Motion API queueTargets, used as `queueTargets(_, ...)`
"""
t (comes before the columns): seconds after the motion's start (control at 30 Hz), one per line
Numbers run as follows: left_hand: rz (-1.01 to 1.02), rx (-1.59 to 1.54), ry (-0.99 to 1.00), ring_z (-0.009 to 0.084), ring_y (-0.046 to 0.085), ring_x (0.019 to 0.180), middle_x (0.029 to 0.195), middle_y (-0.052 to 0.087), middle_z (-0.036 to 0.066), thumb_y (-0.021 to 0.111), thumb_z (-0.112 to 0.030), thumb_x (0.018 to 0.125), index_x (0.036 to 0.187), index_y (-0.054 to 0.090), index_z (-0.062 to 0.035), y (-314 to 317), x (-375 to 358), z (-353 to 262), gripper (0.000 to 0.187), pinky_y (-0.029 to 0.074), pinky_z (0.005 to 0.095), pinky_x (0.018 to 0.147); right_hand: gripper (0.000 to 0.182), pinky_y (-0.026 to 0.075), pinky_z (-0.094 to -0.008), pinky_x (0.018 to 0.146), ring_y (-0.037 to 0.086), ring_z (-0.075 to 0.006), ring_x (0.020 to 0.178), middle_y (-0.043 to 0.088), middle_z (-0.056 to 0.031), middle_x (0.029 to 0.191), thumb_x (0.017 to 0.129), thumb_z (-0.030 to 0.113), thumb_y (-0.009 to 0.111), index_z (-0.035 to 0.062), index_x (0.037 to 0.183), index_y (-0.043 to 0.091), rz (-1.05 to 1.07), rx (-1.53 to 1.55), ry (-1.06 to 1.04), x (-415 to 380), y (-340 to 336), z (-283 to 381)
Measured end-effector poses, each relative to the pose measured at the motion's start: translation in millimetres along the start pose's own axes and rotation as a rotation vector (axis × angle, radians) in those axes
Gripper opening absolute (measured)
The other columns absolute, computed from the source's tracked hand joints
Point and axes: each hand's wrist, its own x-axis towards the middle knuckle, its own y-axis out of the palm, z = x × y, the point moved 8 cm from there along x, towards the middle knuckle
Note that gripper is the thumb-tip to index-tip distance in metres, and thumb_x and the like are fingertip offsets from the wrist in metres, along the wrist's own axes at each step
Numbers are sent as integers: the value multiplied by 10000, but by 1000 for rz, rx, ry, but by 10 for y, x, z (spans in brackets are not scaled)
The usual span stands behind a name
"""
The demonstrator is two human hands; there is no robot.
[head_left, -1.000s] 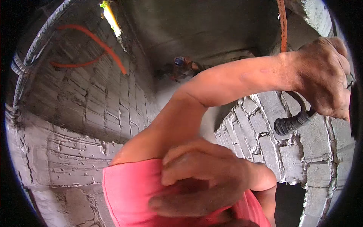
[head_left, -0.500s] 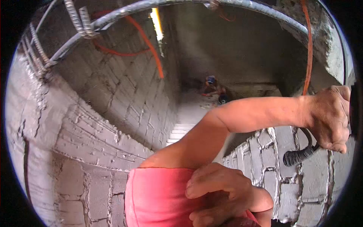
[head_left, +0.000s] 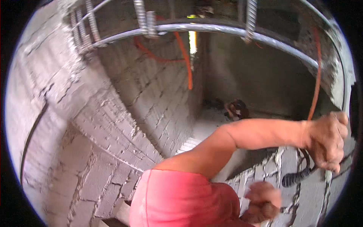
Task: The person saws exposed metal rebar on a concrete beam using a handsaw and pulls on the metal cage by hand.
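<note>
My left arm, in a pink sleeve (head_left: 174,196), stretches across the view to the right. At its end my left hand (head_left: 327,142) is closed in a fist near the dark right edge, and what it grips is hidden. Just below the fist hangs a curved black ribbed tube or wrapped cable end (head_left: 297,179). My right hand (head_left: 264,202) is low, right of the sleeve and in front of the block wall (head_left: 261,168). Motion blurs its fingers, and I make out nothing held in it.
A metal pipe (head_left: 211,27) arcs overhead beside rebar (head_left: 251,17). Orange tubes hang at the left (head_left: 185,60) and right (head_left: 317,83). Far below, a person (head_left: 237,109) crouches near pale steps (head_left: 188,145). A rough block wall (head_left: 113,117) slopes down at the left.
My view has shifted, so the pipe and left wall sit lower and further right. My right hand has moved right, away from the sleeve. My left fist stays at the right edge.
</note>
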Motion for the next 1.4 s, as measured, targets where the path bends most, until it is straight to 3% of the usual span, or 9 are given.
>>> queueTargets(0.07, -4, 4, 18, 174, 430, 504, 444, 432, -94, 736, -537, 642, 442, 404, -238, 6, -13, -10, 489, 311, 406, 660, 523, 510, -416, 828, 652, -304, 922, 681, -153, 992, 1021, 461, 511, -36, 1135, 626, 331, -158, -280, -386, -1115, -205)
queueTargets(0.27, 54, 95, 22, 182, 427, 484, 438, 452, -96, 740, -556, 660, 431, 373, -220, 99, -92, 39, 548, 305, 420, 654, 587, 488, -407, 871, 617, -288, 1010, 618, -162, 1137, 1036, 473, 493, -36, 1327, 458, -119, -346, -157, -161, -1615, -282)
queueTargets(0.53, 108, 75, -11, 186, 454, 494, 449, 476, -91, 744, -559, 660, 443, 388, -212, 60, -62, 37, 542, 321, 426, 650, 779, 458, -395, 929, 570, -268, 1127, 534, -175, 1331, 1055, 487, 468, -36, 1584, 234, -158, -248, -17, 36, -1455, -733)
queueTargets(0.6, 121, 85, -6, 188, 460, 500, 455, 484, -92, 745, -564, 656, 446, 401, -212, 56, -61, 29, 536, 326, 428, 653, 719, 454, -367, 878, 566, -220, 1020, 572, -146, 1232, 1057, 456, 500, -42, 1540, 312, -52, -263, -45, 113, -1493, -753)
queueTargets(0.7, 120, 93, -21, 198, 461, 506, 464, 497, -91, 749, -560, 657, 452, 415, -208, 49, -56, 31, 527, 336, 432, 660, 588, 422, -284, 725, 476, -138, 814, 550, -61, 976, 1068, 410, 524, -29, 1442, 410, -184, -197, 101, 138, -1469, -801)
queueTargets(0.83, 151, 36, -34, 219, 479, 531, 473, 479, -69, 727, -551, 708, 474, 409, -186, 38, -33, 53, 538, 342, 439, 654, 519, 398, -266, 681, 451, -128, 783, 477, -27, 870, 1081, 385, 505, -16, 1405, 440, -191, -101, 110, 222, -1420, -777)
queueTargets(1.13, 175, 77, -29, 216, 501, 560, 489, 524, -69, 711, -576, 758, 473, 457, -203, 6, -13, 59, 534, 367, 439, 682, 564, 422, -265, 678, 498, -139, 819, 552, -62, 946, 1081, 409, 499, -22, 1435, 413, -195, -181, 66, 239, -1462, -764)
queueTargets(1.3, 187, 62, -5, 228, 505, 563, 501, 527, -57, 676, -591, 800, 488, 466, -191, -48, 48, 82, 549, 372, 445, 691, 695, 412, -259, 677, 465, -133, 788, 555, -78, 1032, 1052, 423, 547, 124, 1605, 250, -231, -234, -107, 193, -1272, -549)
queueTargets(1.4, 224, 81, 3, 238, 505, 567, 506, 516, -42, 644, -611, 837, 500, 473, -181, -57, 68, 105, 573, 369, 444, 694, 701, 410, -264, 719, 459, -143, 806, 553, -82, 1061, 1052, 418, 542, 119, 1610, 240, -187, -292, -167, 173, -1231, -488)
